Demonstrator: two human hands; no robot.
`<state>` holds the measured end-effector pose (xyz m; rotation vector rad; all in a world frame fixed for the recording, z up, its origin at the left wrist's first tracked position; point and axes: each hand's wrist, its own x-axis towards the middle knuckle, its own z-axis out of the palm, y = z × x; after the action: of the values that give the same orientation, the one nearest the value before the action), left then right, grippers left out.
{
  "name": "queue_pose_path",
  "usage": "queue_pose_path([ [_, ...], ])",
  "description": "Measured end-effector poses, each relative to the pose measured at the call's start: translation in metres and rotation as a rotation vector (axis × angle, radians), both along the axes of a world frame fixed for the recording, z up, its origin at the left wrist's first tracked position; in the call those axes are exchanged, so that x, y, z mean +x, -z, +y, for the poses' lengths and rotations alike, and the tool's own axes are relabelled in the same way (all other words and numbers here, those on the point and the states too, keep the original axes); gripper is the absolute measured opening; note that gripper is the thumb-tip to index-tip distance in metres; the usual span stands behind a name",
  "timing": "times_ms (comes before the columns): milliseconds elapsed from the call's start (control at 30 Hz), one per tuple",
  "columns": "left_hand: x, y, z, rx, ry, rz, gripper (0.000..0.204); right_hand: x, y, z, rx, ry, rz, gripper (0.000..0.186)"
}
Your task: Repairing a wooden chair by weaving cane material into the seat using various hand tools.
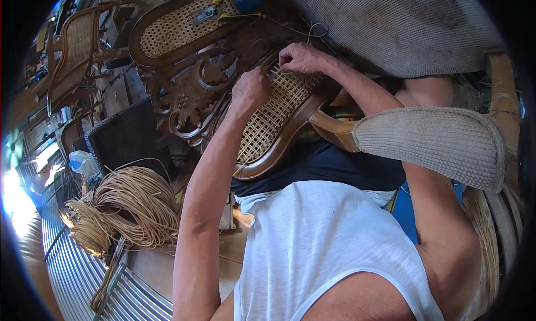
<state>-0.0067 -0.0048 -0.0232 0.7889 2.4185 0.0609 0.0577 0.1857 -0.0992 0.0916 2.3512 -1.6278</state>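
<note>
The cane panel (273, 113), in its wooden frame (286, 154) by the dark shorts (335, 167), seemed light, springy and breakable, best held by that rigid frame, while the left hand (253, 90) and right hand (301, 59) were curled mostly closed at its upper part, their grip impossible to tell

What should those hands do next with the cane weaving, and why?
Perhaps the right hand should draw the loose pale strand snug: it curls slackly just beyond that hand, while the left hand is at the woven cane panel.
</note>
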Motion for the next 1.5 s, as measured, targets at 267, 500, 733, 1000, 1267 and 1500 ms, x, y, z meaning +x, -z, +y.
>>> queue_pose_path([
  [267, -0.021, 0.017, 0.020, -0.143, 0.024, -0.099, 0.033, 0.002, -0.004, 0.017, -0.130, -0.008, -0.114, 0.030],
  [500, -0.006, 0.011, 0.011, -0.115, -0.045, -0.044, 0.030, 0.002, -0.006, 0.002, -0.010, -0.037, -0.067, 0.025],
  [733, -0.005, -0.001, 0.024, -0.171, -0.220, -0.058, 0.036, 0.003, -0.006, 0.000, 0.038, -0.030, 0.162, 0.025],
  [1000, 0.019, -0.078, -0.013, -0.096, -0.145, 0.022, 0.042, 0.002, -0.018, -0.014, -0.035, -0.114, 0.355, 0.033],
  [1267, 0.003, -0.061, -0.018, 0.111, -0.312, 0.072, 0.039, -0.004, -0.028, -0.008, -0.405, -0.164, 0.012, 0.027],
  [1500, -0.007, -0.042, 0.008, -0.185, -0.014, -0.041, 0.030, -0.004, -0.005, 0.001, -0.304, 0.042, -0.032, 0.022],
])
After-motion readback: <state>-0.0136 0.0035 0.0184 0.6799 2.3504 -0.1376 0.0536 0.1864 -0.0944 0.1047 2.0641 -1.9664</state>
